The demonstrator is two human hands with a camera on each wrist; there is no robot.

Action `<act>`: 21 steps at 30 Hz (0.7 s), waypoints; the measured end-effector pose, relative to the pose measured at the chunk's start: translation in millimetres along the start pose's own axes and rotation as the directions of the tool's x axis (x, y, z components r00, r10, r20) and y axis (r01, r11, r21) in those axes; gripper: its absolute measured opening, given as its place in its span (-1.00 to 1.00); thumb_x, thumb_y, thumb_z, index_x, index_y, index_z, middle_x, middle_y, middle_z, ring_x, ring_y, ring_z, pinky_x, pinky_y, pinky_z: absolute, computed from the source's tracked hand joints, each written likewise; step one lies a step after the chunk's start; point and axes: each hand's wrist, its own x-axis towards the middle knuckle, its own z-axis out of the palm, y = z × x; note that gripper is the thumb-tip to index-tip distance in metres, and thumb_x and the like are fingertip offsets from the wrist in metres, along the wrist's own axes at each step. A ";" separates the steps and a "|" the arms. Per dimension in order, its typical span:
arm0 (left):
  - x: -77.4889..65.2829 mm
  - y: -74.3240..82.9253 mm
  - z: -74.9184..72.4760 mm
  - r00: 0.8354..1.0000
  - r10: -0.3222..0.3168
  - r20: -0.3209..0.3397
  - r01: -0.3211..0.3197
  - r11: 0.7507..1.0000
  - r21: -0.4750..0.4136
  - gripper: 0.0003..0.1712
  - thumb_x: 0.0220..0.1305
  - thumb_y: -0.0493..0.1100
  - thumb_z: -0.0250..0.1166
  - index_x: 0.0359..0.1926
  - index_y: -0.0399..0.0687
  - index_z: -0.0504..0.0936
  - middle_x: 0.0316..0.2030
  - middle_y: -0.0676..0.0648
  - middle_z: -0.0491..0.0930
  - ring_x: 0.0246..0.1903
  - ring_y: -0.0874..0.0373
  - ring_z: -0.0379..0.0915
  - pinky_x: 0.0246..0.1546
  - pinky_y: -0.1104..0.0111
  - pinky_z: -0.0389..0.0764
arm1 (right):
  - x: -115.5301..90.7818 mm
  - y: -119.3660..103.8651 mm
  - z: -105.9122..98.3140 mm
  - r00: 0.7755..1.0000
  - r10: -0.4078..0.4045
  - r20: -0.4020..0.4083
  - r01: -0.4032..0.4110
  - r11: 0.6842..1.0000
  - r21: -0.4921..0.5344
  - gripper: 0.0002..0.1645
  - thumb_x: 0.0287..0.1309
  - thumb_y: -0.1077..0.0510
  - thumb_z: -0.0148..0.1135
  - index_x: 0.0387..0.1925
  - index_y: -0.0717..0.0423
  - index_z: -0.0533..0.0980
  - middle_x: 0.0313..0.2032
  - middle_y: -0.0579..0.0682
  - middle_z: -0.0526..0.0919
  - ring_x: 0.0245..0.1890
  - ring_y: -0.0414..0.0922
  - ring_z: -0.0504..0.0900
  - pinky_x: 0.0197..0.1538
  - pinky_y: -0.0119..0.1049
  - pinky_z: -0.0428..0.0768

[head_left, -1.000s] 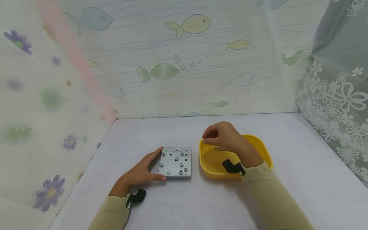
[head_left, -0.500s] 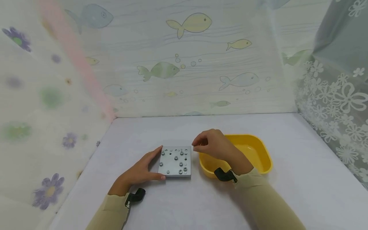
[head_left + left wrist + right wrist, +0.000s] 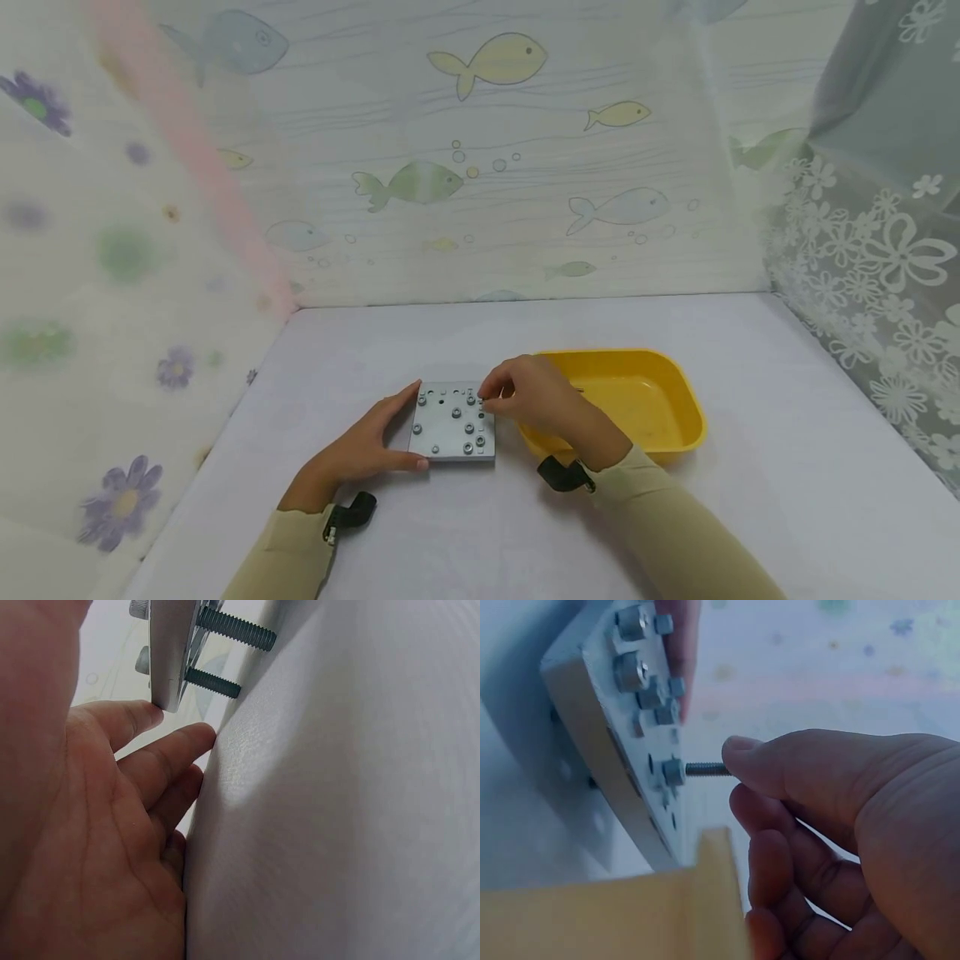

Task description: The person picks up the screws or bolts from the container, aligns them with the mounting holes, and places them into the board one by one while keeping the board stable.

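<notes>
A square silver metal plate [image 3: 442, 431] lies on the white-covered table in the head view, with several socket-head screws seated in it and some bare holes. My left hand [image 3: 362, 450] holds its left side, thumb at the near edge and index finger at the far corner. Threaded screw ends [image 3: 236, 628] stick out of the plate's underside in the left wrist view. Over the plate's right edge, my right hand [image 3: 536, 398] pinches a screw [image 3: 707, 769] between thumb and fingers. Its threaded shaft points toward the plate's face; its head is hidden by the fingertips.
Right of the plate stands a yellow plastic bin [image 3: 645, 353], partly under my right forearm. A small metal piece [image 3: 577, 389] shows inside it. Printed fabric [image 3: 408, 250] hangs behind the table, with more cloth at both sides.
My right hand has moved left from above the yellow bin to the plate's right edge, carrying the screw. The left hand and the plate have stayed in place.
</notes>
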 end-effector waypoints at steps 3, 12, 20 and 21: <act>0.3 -1.2 0.6 1.000 -0.003 0.002 0.003 1.000 -0.002 0.44 -0.13 0.34 0.64 0.66 0.41 -0.05 0.64 -0.01 -0.01 0.63 -0.13 -0.16 0.56 -0.23 -0.06 | -0.8 -2.3 4.4 1.000 0.009 0.009 -0.009 1.000 -0.022 -0.89 0.19 0.06 0.51 -0.22 -0.19 0.79 -0.39 -0.30 0.67 -0.30 -0.18 0.56 -0.26 -0.33 0.56; 1.4 -2.1 1.2 1.000 0.012 -0.002 -0.012 1.000 -0.009 0.43 -0.12 0.33 0.63 0.66 0.40 -0.05 0.64 -0.02 0.00 0.63 -0.13 -0.15 0.56 -0.24 -0.05 | -0.1 -2.1 11.7 1.000 0.007 0.008 -0.007 0.999 -0.032 -0.86 0.21 0.06 0.50 -0.18 -0.16 0.79 -0.35 -0.31 0.68 -0.30 -0.18 0.56 -0.27 -0.34 0.57; 2.3 -1.7 0.1 0.999 0.035 -0.008 -0.035 0.999 -0.021 0.44 -0.11 0.33 0.64 0.67 0.31 -0.03 0.64 -0.05 0.02 0.63 -0.16 -0.14 0.55 -0.24 -0.04 | 1.3 -4.5 15.9 1.000 -0.011 -0.018 0.010 0.997 -0.076 -0.85 0.22 0.06 0.50 -0.15 -0.14 0.79 -0.33 -0.32 0.69 -0.29 -0.20 0.56 -0.25 -0.38 0.58; 2.2 -1.6 0.1 0.999 0.035 -0.007 -0.035 0.999 -0.021 0.44 -0.11 0.33 0.64 0.67 0.31 -0.03 0.64 -0.05 0.02 0.63 -0.15 -0.14 0.55 -0.24 -0.05 | 1.3 -4.8 16.3 1.000 -0.012 -0.023 0.010 0.997 -0.081 -0.85 0.22 0.06 0.50 -0.16 -0.14 0.79 -0.33 -0.32 0.68 -0.29 -0.21 0.56 -0.25 -0.38 0.58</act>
